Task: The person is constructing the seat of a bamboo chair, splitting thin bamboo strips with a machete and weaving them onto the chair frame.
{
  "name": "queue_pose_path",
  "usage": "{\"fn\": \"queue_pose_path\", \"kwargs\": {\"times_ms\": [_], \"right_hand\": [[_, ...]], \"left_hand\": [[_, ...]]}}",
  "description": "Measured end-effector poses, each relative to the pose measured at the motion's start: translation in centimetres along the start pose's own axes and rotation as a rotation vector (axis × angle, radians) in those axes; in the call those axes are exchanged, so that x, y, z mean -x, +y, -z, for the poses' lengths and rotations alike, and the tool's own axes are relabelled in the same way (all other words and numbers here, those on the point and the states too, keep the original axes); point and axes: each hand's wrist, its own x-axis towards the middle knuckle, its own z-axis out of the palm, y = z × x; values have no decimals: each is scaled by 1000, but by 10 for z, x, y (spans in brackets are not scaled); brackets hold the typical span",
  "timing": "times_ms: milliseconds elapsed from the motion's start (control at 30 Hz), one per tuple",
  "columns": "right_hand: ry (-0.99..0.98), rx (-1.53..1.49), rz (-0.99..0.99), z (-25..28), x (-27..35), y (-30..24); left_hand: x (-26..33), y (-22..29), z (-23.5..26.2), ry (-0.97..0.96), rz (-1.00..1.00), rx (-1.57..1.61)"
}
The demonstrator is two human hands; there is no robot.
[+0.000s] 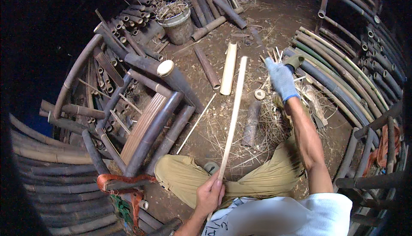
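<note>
My bare left hand [209, 195] is closed round the lower part of a long pale bamboo strip [234, 115]. The strip rises away from me, over my lap, and its far end is free. On my right hand [281, 80] is a grey-blue glove with a blue cuff. That arm is stretched forward, the fingers look closed, and what they hold is hard to make out. A short olive-green tube-like piece [294, 62] touches the glove's right side. Just beyond the glove is a blurred grey shape [257, 37]. Thin shavings [270, 122] lie below the right hand.
A bamboo chair [150, 128] stands at left, beside a thick upright bamboo post [178, 81]. A split bamboo half [228, 69] and a brown pole [207, 66] lie ahead. Long poles [339, 79] are stacked at right. A bucket of scraps [176, 25] stands at the back.
</note>
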Motion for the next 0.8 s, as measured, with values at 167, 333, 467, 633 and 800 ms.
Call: {"fn": "queue_pose_path", "kwargs": {"times_ms": [167, 333, 467, 633, 800], "right_hand": [[-466, -432, -221, 37, 45, -105], [-878, -910, -465, 15, 132, -184], [-543, -1508, -812, -4, 111, -200], [-596, -1408, -772, 6, 78, -172], [-223, -298, 60, 5, 64, -160]], "left_hand": [[-56, -9, 41, 451, -450, 45], [-146, 27, 17, 510, -698, -40], [-136, 10, -4, 383, -755, -355], [-80, 13, 34, -205, 44, 471], [-53, 14, 46, -16, 133, 158]]}}
